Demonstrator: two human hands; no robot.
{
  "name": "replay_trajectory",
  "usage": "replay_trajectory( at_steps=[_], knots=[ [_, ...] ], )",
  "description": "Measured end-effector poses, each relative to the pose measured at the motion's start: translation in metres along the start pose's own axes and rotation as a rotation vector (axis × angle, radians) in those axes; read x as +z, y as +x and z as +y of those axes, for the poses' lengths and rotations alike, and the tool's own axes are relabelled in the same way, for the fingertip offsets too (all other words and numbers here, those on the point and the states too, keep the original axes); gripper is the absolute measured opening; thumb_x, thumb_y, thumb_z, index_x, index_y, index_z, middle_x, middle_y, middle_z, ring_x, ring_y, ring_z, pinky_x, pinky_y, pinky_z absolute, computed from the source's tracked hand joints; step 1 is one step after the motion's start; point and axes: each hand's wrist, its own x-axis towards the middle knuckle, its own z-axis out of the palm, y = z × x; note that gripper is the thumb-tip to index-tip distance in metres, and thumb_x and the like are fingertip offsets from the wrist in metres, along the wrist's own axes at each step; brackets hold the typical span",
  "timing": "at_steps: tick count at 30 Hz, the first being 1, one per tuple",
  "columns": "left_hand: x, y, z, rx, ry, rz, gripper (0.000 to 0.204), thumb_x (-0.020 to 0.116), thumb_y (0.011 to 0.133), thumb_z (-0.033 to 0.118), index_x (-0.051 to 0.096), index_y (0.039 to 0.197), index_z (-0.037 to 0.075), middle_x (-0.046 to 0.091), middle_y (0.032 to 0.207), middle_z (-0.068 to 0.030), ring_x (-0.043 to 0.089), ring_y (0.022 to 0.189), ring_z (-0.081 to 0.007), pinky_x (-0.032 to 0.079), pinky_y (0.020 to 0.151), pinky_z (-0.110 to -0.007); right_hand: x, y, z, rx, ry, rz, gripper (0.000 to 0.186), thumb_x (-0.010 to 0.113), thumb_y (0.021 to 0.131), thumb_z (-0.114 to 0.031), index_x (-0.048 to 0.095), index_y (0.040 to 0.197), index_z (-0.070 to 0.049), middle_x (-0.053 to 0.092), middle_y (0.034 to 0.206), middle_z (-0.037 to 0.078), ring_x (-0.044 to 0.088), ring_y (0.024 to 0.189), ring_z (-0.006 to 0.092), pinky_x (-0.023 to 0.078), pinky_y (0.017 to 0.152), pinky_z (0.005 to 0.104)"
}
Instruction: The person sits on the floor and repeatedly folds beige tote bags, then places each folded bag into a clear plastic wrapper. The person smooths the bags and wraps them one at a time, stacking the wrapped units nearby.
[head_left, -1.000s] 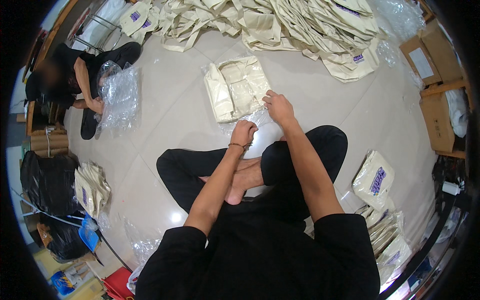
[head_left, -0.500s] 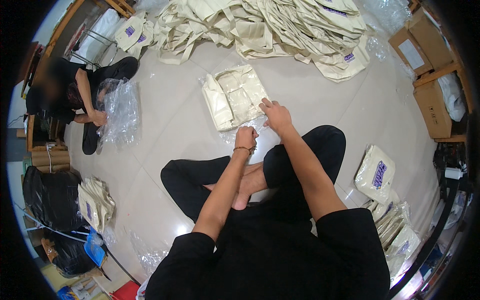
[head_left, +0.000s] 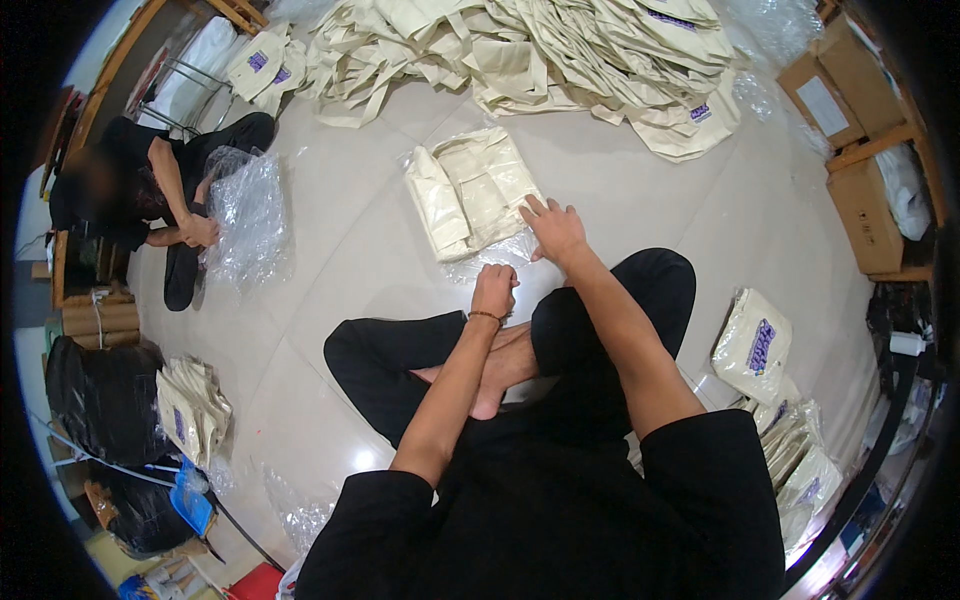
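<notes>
A folded cream cloth bag (head_left: pixel 486 186) lies flat on the floor in front of me, inside a clear plastic sleeve (head_left: pixel 490 262) whose loose edge sticks out on the near side. My right hand (head_left: pixel 557 234) rests at the bag's near right corner, fingers spread, the fingertips touching the sleeve. Closer to me, my left hand (head_left: pixel 493 291) is closed just below the loose plastic edge. Its fingers are curled in, and what they hold, if anything, is hidden.
A large heap of cream bags (head_left: pixel 560 60) spreads across the far floor. Wrapped bags (head_left: pixel 755 345) lie at my right, others (head_left: pixel 193 412) at the left. A co-worker (head_left: pixel 165 200) sits at far left handling clear plastic sleeves (head_left: pixel 248 215). Cardboard boxes (head_left: pixel 865 215) stand on the right shelf.
My right hand's fingers have spread a little at the bag's corner. My left hand has shifted only slightly. The co-worker's clear plastic has moved a little to the right.
</notes>
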Motion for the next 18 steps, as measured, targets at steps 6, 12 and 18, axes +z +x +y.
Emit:
replay_trajectory(
  at_steps=[6, 12, 18],
  knots=[
    [-0.006, 0.009, 0.013, 0.022, -0.020, 0.220, 0.015, 0.079, 0.080, 0.013, 0.072, 0.091, 0.005, 0.067, 0.087, -0.0149, 0.061, 0.087, -0.0383, 0.050, 0.085, -0.048, -0.006, -0.001, 0.000, -0.011, -0.003, -0.008, 0.102, 0.095, 0.064, -0.038, 0.047, 0.153, -0.019, 0.039, 0.161, 0.000, 0.049, 0.141, 0.0302, 0.054, 0.098, 0.0501],
    [0.001, 0.015, 0.005, 0.000, -0.041, 0.085, 0.014, 0.078, 0.084, 0.017, 0.071, 0.087, 0.005, 0.064, 0.090, -0.0145, 0.060, 0.091, -0.0356, 0.049, 0.082, -0.046, -0.011, -0.003, 0.000, -0.028, -0.018, -0.048, 0.114, 0.098, 0.057, -0.042, 0.044, 0.155, -0.018, 0.036, 0.163, 0.001, 0.048, 0.142, 0.0335, 0.057, 0.095, 0.0493],
    [0.007, 0.016, 0.004, -0.099, -0.066, 0.112, 0.012, 0.077, 0.084, 0.011, 0.071, 0.090, 0.003, 0.064, 0.089, -0.0178, 0.061, 0.090, -0.0386, 0.051, 0.083, -0.047, -0.004, -0.006, 0.002, -0.051, 0.002, -0.038, 0.124, 0.099, 0.054, -0.049, 0.040, 0.157, -0.014, 0.032, 0.167, 0.004, 0.047, 0.142, 0.0371, 0.056, 0.098, 0.0506]
  ],
)
